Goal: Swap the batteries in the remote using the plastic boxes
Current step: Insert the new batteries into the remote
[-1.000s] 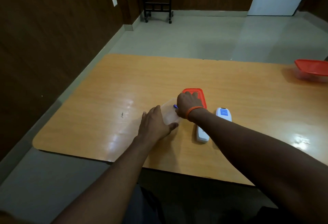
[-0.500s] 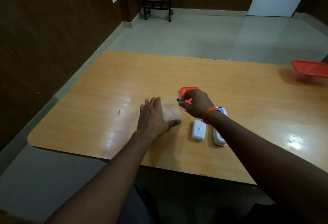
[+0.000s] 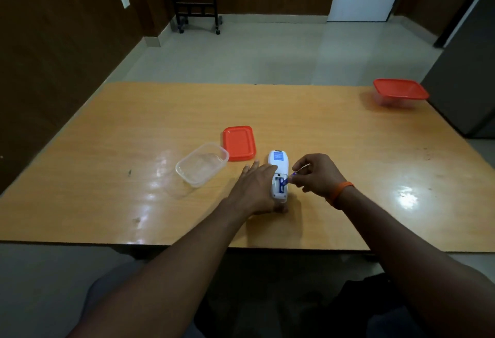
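A white remote [image 3: 278,161] lies back-up on the table with its battery bay open at the near end. One blue battery [image 3: 281,187] sits in the bay. My right hand [image 3: 318,177] pinches a second blue battery [image 3: 288,178], its lower end at the bay. My left hand [image 3: 257,190] rests against the remote's left side with straight fingers, and its thumb lies by the near end. To the left stands an open clear plastic box [image 3: 202,163] that looks empty, with its red lid [image 3: 238,142] flat beside it. The remote's cover is hidden.
A second clear box with a red lid [image 3: 400,92] on it stands at the table's far right corner. The wooden table [image 3: 107,150] ends just below my forearms. A dark cabinet [image 3: 468,69] stands beyond the right edge.
My right hand carried the blue battery from the clear box over to the remote's bay. My left hand left the box and moved right against the remote. The camera view shifted.
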